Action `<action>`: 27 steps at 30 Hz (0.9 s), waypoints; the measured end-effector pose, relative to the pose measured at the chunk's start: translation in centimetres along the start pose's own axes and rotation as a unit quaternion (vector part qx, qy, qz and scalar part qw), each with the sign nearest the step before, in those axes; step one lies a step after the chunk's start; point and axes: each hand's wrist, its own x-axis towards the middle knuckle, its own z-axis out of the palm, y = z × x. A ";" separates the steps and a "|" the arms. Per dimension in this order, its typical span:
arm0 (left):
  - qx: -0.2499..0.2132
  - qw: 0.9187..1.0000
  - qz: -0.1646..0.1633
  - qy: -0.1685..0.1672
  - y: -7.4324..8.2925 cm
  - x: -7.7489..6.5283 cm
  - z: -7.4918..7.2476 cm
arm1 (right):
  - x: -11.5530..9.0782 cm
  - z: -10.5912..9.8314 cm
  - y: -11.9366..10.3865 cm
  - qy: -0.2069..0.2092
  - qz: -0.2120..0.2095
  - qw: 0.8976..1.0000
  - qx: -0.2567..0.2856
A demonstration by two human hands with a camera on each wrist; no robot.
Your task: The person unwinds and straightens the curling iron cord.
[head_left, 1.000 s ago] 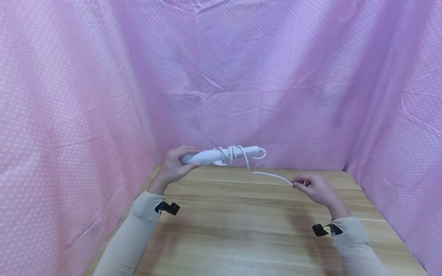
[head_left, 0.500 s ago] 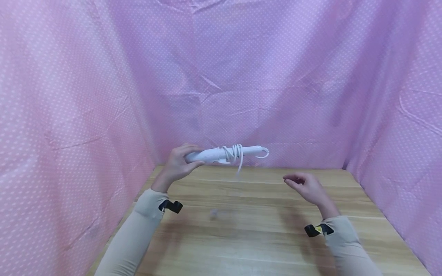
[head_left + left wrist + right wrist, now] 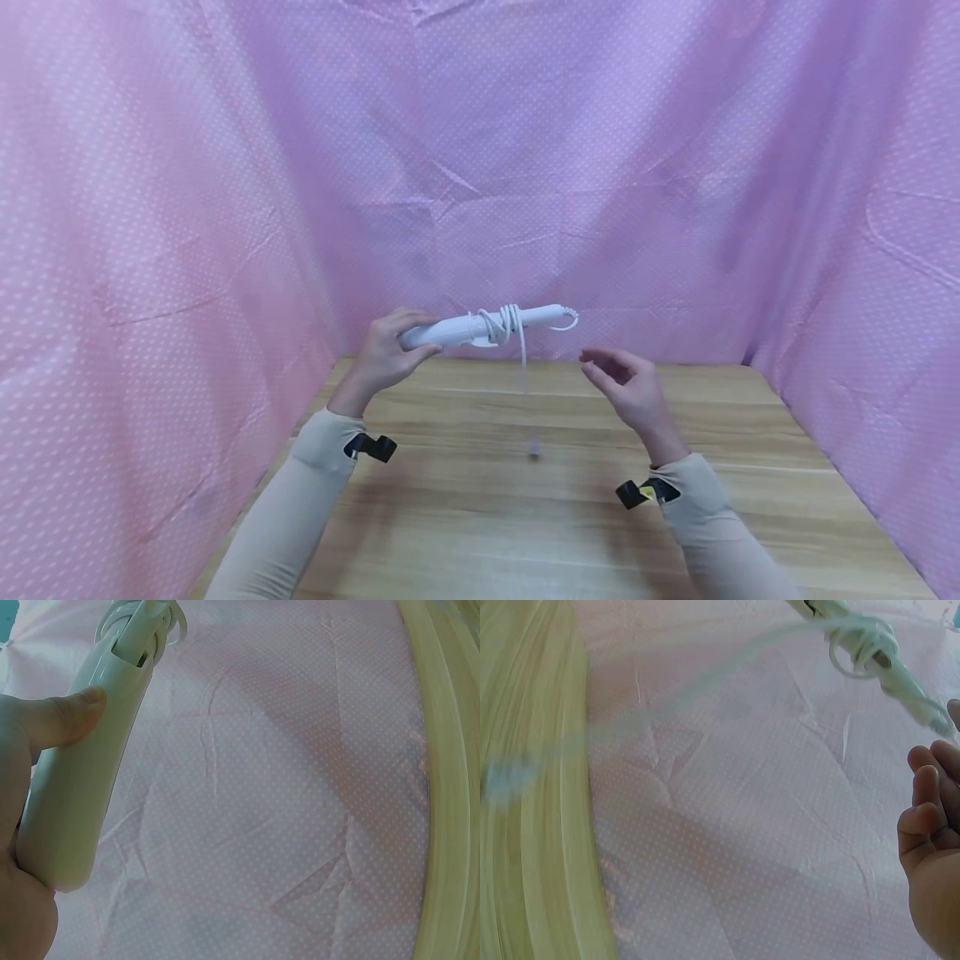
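Observation:
My left hand (image 3: 386, 352) grips the thick end of a white hair iron (image 3: 442, 332) and holds it up above the table, nearly level. In the left wrist view the thumb lies along its smooth body (image 3: 75, 780). A white cord (image 3: 508, 323) is wound several times round the iron's middle. From these turns a loose length dangles, with the blurred plug (image 3: 534, 448) at its lower end. Right of the iron's cord end, my right hand (image 3: 630, 392) is raised with loosely bent fingers and holds nothing. In the right wrist view the swinging cord (image 3: 697, 679) is blurred, apart from the fingers.
Below the hands lies a wooden table (image 3: 450, 533). Pink dotted cloth (image 3: 495, 167) hangs behind it and on both sides. Each sleeve carries a small black wrist camera, the left camera (image 3: 375, 447) and the right camera (image 3: 637, 493).
My right hand let go of the cord, which dropped and swings below the iron. That hand then moved left and up toward the iron. The left hand keeps its grip.

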 end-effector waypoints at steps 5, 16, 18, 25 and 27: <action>0.007 1.000 0.005 -0.004 0.1 0.0 0.3 | 0.2 1.3 -0.3 -0.017 -0.018 1.000 0.001; -0.007 1.000 0.024 0.006 -0.3 0.4 0.4 | 0.9 4.2 -1.3 -0.014 -0.023 0.998 0.050; -0.007 1.000 0.021 0.005 -0.4 0.3 0.4 | 1.0 4.8 -1.8 -0.009 -0.021 0.998 0.053; 0.000 1.000 0.019 0.008 -0.3 0.4 0.2 | 1.4 6.5 -1.0 -0.004 -0.018 0.998 0.057; 0.001 1.000 0.017 0.010 -0.2 0.3 0.2 | 1.4 6.9 -1.0 -0.014 -0.015 0.998 0.054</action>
